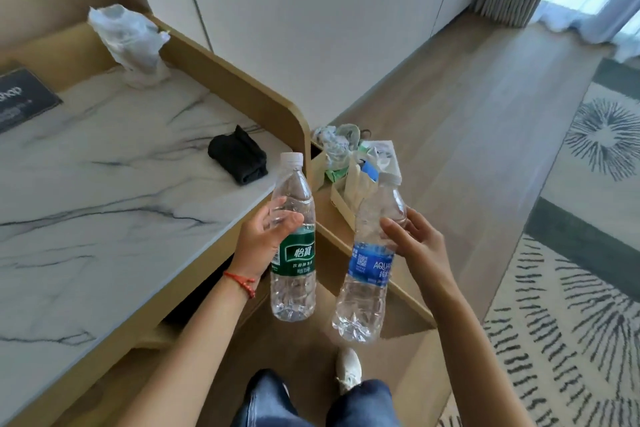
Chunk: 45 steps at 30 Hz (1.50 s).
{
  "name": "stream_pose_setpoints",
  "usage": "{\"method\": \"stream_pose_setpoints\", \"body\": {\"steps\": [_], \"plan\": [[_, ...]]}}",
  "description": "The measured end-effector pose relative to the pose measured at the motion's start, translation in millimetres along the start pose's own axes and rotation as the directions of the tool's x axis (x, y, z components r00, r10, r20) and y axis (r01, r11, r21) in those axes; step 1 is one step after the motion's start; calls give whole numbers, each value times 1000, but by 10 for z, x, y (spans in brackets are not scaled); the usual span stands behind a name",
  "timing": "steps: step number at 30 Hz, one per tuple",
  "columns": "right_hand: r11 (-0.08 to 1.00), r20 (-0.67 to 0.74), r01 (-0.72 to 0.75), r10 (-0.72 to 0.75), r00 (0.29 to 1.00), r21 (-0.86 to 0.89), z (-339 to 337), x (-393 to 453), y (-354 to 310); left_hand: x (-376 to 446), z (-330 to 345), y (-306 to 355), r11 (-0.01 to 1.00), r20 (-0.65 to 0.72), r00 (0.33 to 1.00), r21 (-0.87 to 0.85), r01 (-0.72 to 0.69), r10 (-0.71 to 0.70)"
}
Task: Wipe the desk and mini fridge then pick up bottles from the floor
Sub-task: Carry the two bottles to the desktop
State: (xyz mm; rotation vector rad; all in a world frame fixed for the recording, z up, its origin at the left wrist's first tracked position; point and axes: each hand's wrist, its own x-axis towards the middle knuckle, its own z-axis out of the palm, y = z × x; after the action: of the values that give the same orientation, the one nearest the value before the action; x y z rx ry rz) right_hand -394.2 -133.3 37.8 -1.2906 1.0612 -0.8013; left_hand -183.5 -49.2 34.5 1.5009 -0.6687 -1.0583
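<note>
My left hand (263,236) is closed around a clear plastic bottle with a green label (293,253) and a white cap, held upright in the air beside the desk's corner. My right hand (414,239) grips a second clear bottle with a blue label (370,260), tilted slightly, cap away from me. Both bottles look nearly empty and are off the floor. The marble-topped desk (104,166) lies to my left. A black folded cloth (239,159) rests near the desk's right edge.
A crumpled white plastic bag (128,42) stands at the desk's back corner, and a dark sign (24,97) sits at far left. A bin of rubbish (349,163) sits beyond the bottles. Wood floor and a patterned rug (571,288) lie to the right.
</note>
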Motion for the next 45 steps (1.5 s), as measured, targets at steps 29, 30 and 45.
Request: {"method": "stream_pose_setpoints", "body": {"steps": [29, 30, 45], "plan": [[955, 663, 294, -249, 706, 46, 2399, 1777, -1276, 690, -1834, 992, 974, -636, 749, 19, -226, 186], [954, 649, 295, -254, 717, 47, 2509, 1835, -1313, 768, -1948, 1027, 974, -640, 744, 27, -226, 191], [940, 478, 340, -306, 823, 16, 3519, 2668, -1495, 1778, -2710, 1262, 949, -680, 670, 133, -287, 298]]}}
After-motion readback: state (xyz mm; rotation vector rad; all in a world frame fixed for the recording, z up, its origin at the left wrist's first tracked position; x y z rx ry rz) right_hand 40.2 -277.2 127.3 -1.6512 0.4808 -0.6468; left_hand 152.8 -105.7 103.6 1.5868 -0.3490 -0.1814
